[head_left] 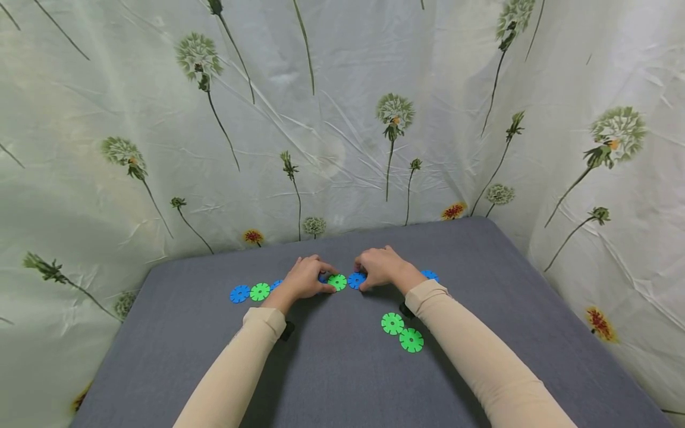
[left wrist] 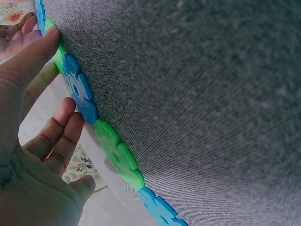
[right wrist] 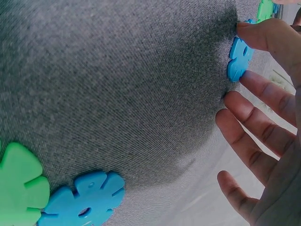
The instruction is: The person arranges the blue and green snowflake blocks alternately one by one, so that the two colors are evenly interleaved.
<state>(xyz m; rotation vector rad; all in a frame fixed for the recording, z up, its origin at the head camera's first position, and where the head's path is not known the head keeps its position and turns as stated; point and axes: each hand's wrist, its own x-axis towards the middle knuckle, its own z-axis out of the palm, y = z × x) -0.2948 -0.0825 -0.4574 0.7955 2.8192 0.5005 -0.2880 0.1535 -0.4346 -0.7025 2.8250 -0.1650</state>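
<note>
Notched plastic interlocking discs lie in a row on the grey cloth. My left hand (head_left: 305,278) pinches a green disc (head_left: 337,282) between thumb and index finger, its other fingers spread beside the row. My right hand (head_left: 381,266) holds a blue disc (head_left: 355,280) by its edges with thumb and index finger, right beside that green one. Leftward from the green disc, a blue disc (left wrist: 80,89), a green disc (left wrist: 117,153) and another blue disc (left wrist: 162,209) follow edge to edge in the left wrist view. Whether they interlock, I cannot tell.
Two green discs, one upper (head_left: 392,323) and one lower (head_left: 411,340), lie near the right forearm. A blue disc (head_left: 430,275) is partly hidden behind the right wrist. A flower-print curtain (head_left: 342,119) hangs behind the grey-covered table (head_left: 332,368).
</note>
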